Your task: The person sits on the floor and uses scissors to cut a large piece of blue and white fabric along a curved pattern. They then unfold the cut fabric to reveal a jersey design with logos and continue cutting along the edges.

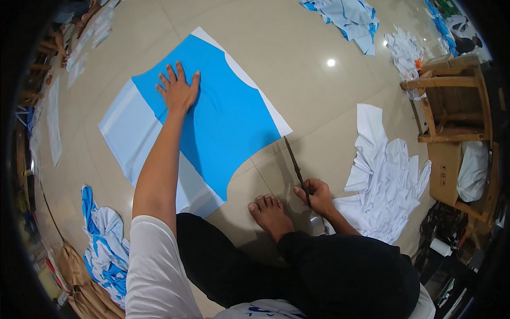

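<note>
A blue fabric piece [228, 117] with curved cut edges lies flat on the tiled floor, partly over pale blue-white fabric [130, 133]. A white strip of cloth [272, 112] shows along its right edge. My left hand [179, 91] presses on the blue fabric near its upper left, fingers spread flat. In my right hand [317, 196] is a pair of dark scissors [295, 166], gripped by the handles. Their tips point up toward the lower right corner of the cloth. The blades look nearly together, and I cannot tell whether they touch the cloth.
My bare foot [272, 217] rests just below the fabric. White crumpled cloth [385, 181] lies to the right, blue-and-white scraps [103, 242] at lower left, more scraps [348, 21] at the top. A wooden stool [451, 87] and cardboard box [443, 175] stand at right. Another person's hand [62, 56] shows at upper left.
</note>
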Tool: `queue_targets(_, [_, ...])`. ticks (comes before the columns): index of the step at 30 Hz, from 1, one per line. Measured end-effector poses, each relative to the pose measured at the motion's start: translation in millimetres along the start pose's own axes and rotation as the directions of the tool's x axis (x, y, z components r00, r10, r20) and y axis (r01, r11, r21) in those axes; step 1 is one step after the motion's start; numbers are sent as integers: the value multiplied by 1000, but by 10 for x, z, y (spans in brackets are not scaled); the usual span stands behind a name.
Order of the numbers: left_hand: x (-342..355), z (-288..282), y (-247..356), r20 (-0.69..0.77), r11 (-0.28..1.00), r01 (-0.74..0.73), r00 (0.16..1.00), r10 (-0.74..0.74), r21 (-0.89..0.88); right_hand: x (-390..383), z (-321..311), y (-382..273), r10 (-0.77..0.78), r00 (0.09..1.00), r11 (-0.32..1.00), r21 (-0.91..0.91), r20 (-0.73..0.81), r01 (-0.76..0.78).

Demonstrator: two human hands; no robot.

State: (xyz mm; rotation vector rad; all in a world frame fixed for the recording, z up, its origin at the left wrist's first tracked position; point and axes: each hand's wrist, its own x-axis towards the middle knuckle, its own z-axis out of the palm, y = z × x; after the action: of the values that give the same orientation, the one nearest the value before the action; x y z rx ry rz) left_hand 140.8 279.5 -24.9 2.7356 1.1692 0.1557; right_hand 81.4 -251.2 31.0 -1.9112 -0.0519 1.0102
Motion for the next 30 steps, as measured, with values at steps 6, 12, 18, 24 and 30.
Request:
queue_targets(6, [76, 121, 289, -23, 978, -204, 978, 205, 37, -63, -33, 155, 44, 998, 999, -24, 45, -43])
queue_targets(12, [-17, 119, 134, -223, 908, -359, 924, 312, -216, -149, 26, 246, 19, 998, 998, -54, 59, -16])
queue_targets(18, [-417, -41, -425, -144, 993, -111, 983, 114, 30, -182, -18, 245, 9, 999, 998, -66, 35, -7])
queue_targets(24, [-327, -37, -766, -67, 994, -70, 995, 76, 89, -192, 15, 101, 40, 997, 998, -57, 68, -36])
queue_targets(30, [-158, -108, -961, -88, 991, -100, 990, 107, 86, -256, 45, 160, 96, 989, 994, 35, 111, -100])
